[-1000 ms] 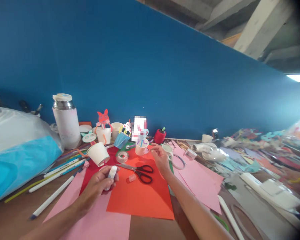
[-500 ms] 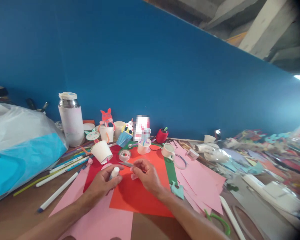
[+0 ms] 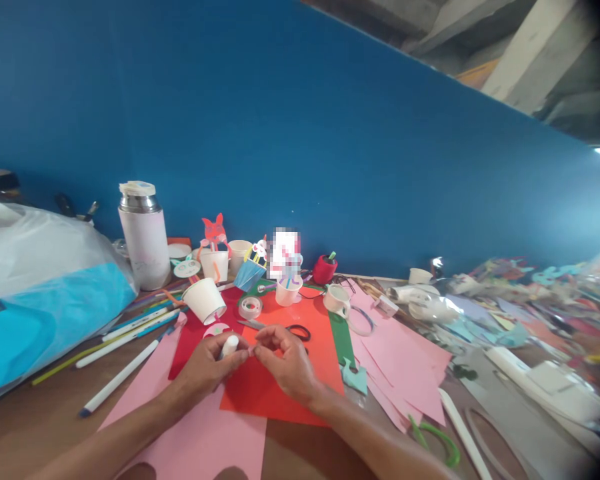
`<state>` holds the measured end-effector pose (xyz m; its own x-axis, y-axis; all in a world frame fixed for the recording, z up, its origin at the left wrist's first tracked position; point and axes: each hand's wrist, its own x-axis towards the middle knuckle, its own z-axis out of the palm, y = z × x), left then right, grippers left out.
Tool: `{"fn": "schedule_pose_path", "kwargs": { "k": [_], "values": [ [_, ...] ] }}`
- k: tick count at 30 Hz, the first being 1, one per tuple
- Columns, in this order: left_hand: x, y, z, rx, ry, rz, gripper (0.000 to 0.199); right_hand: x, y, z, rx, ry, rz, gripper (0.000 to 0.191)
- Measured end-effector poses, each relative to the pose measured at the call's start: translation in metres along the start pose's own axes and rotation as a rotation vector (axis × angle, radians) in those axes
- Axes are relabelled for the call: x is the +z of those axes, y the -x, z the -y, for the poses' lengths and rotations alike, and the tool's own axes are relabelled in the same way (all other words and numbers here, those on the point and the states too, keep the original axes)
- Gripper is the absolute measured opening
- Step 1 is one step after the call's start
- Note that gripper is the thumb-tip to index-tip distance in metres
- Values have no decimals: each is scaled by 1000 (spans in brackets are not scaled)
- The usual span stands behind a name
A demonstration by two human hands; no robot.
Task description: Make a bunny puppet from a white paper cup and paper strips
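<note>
My left hand (image 3: 214, 363) is closed around a small white-capped tube (image 3: 229, 345), cap upward; most of its body is hidden in the palm. Thumb and fingers of my right hand (image 3: 286, 365) pinch a tiny pink paper piece (image 3: 251, 351), which also reaches my left fingertips. Both hands hover over an orange-red sheet (image 3: 280, 407). Just beyond them lies a pair of scissors (image 3: 299, 328) with dark handles, partly behind my right hand. A tape roll (image 3: 250, 307) and a pink round cutout (image 3: 215, 331) are near my left hand.
A tilted white paper cup (image 3: 205, 301), decorated cups and a white mug (image 3: 336, 300) stand farther back. Markers (image 3: 123, 380) and a plastic bag (image 3: 55, 293) are at left, beside a thermos (image 3: 144, 247). Pink sheets (image 3: 405, 360) and green-handled scissors (image 3: 437, 443) lie at right.
My right hand has moved left, bringing its fingertips up to those of my left hand. The dark scissor handles have come into view behind it.
</note>
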<state>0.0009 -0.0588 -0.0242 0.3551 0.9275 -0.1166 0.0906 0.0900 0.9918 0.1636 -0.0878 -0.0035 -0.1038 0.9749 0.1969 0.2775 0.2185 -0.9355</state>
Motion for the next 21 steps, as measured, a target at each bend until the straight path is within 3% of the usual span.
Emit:
{"fn": "schedule_pose_path", "kwargs": {
  "k": [21],
  "values": [
    [2,1,-4,-25,11,-38,25,5,1,-10,-30,-28,19,14]
  ]
}}
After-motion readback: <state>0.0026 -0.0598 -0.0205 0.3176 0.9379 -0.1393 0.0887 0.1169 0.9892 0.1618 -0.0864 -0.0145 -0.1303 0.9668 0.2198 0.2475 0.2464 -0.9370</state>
